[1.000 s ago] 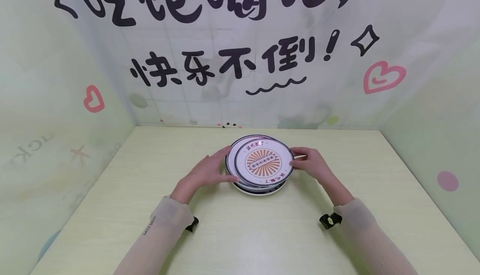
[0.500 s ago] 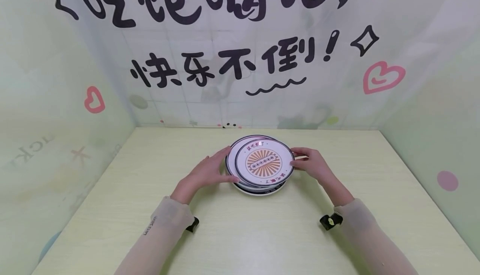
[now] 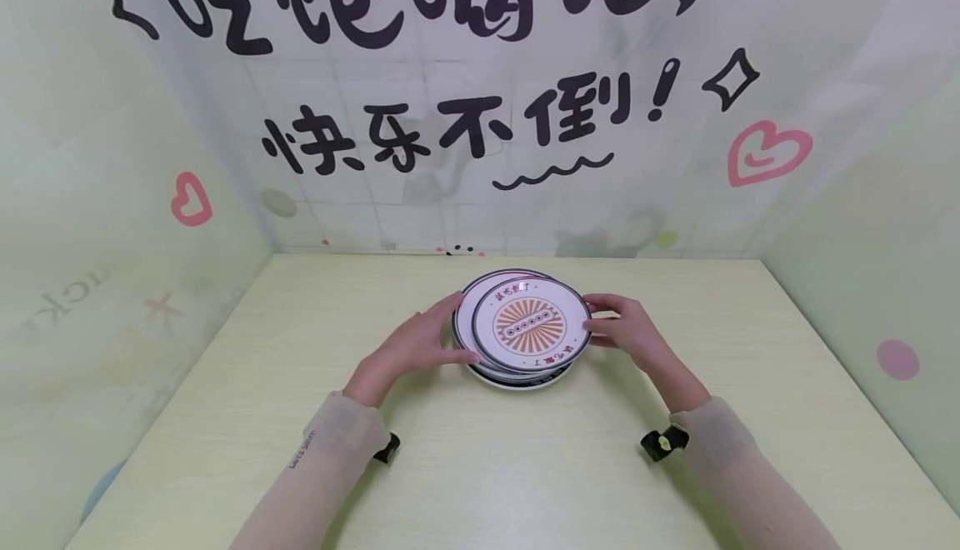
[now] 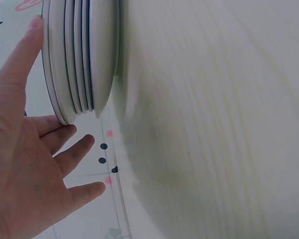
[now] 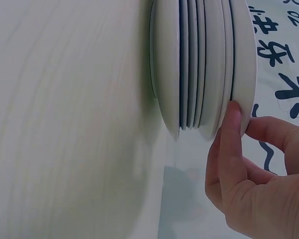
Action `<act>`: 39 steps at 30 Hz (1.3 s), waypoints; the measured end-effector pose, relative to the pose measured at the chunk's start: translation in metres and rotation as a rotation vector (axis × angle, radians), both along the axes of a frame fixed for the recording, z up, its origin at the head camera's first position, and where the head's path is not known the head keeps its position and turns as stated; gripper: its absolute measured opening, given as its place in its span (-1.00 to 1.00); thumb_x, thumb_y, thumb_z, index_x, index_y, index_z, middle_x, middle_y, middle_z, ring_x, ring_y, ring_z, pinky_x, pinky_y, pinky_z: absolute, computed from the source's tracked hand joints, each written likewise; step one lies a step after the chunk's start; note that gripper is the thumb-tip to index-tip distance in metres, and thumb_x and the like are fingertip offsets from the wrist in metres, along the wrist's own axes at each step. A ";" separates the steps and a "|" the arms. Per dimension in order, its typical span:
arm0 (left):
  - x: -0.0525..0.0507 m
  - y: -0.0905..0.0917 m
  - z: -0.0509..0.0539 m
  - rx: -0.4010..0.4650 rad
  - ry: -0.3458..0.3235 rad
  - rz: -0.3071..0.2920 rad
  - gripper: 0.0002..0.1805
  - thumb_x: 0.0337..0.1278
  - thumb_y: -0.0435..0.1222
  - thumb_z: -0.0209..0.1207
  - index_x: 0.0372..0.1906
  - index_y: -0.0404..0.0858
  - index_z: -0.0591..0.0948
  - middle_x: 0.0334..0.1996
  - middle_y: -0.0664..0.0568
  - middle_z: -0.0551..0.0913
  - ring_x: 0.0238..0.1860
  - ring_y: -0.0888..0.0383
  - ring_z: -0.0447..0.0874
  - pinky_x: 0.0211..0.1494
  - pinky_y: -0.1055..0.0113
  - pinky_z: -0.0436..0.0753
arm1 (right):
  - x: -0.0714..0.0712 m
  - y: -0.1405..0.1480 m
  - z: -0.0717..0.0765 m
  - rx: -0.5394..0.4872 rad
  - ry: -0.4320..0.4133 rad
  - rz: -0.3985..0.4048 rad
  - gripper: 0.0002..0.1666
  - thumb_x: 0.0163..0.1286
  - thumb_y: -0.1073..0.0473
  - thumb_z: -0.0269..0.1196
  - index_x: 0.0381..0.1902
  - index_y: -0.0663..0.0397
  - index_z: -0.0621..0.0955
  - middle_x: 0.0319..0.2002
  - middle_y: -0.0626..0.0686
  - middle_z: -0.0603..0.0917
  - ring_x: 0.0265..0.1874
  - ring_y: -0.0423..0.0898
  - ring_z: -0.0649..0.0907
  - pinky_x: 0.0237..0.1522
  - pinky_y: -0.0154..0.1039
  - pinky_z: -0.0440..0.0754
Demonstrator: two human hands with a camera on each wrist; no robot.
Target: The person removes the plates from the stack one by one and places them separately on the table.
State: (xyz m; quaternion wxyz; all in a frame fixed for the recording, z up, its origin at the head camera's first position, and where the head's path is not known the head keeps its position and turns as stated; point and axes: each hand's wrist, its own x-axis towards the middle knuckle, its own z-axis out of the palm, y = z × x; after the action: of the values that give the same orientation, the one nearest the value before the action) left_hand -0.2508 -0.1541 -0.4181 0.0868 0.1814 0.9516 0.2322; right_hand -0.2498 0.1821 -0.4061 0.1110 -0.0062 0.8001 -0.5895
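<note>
A stack of several round white plates [image 3: 463, 325] with dark rims stands on the table, a deeper dish at its bottom. The top plate [image 3: 529, 325], printed with an orange sunburst and red characters, lies off-centre toward the right. My right hand [image 3: 630, 332] pinches this plate at its right edge; in the right wrist view the thumb and fingers [image 5: 231, 117] are on its two sides. Against the stack's left side rests my left hand [image 3: 416, 342], its fingers spread, with thumb and a finger touching the rims. The left wrist view shows the remaining fingers [image 4: 77, 154] extended, away from the plates.
The pale wooden table [image 3: 517, 467] extends around the stack. A back wall [image 3: 450, 217] with large black characters and side walls with pink hearts enclose it. Dark wrist devices [image 3: 663, 443] sit below both sleeves.
The top plate and my right hand have shifted very slightly to the right. The left hand and the stack beneath look nearly unchanged.
</note>
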 end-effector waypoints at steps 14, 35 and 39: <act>-0.001 0.000 0.001 0.012 -0.006 -0.004 0.27 -0.10 0.28 0.38 0.61 -0.15 0.00 0.61 -0.05 0.03 0.60 -0.08 0.03 0.63 -0.16 0.07 | 0.001 0.006 -0.002 -0.034 0.000 -0.025 -0.37 0.41 0.34 0.20 0.41 0.29 0.38 0.28 0.33 0.44 -0.17 -0.26 0.61 -0.11 -0.34 0.78; 0.001 0.000 0.001 0.015 -0.013 0.001 0.26 -0.08 0.27 0.38 0.61 -0.15 -0.01 0.61 -0.06 0.02 0.60 -0.09 0.02 0.64 -0.14 0.08 | 0.003 0.005 0.004 -0.118 -0.007 -0.052 -0.39 0.43 0.35 0.17 0.42 0.26 0.39 0.32 0.30 0.42 -0.23 -0.31 0.62 -0.16 -0.38 0.78; 0.000 0.000 0.001 0.015 -0.012 0.002 0.26 -0.09 0.28 0.38 0.61 -0.13 -0.02 0.62 -0.04 0.02 0.60 -0.09 0.03 0.63 -0.13 0.10 | 0.003 0.006 0.003 -0.125 -0.006 -0.056 -0.40 0.44 0.35 0.17 0.42 0.26 0.38 0.32 0.30 0.42 -0.23 -0.31 0.63 -0.15 -0.39 0.78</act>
State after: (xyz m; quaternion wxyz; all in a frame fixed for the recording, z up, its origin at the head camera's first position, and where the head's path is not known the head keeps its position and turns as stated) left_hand -0.2504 -0.1542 -0.4176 0.0907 0.1797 0.9495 0.2407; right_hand -0.2472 0.1876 -0.4027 0.0963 0.0112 0.7612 -0.6412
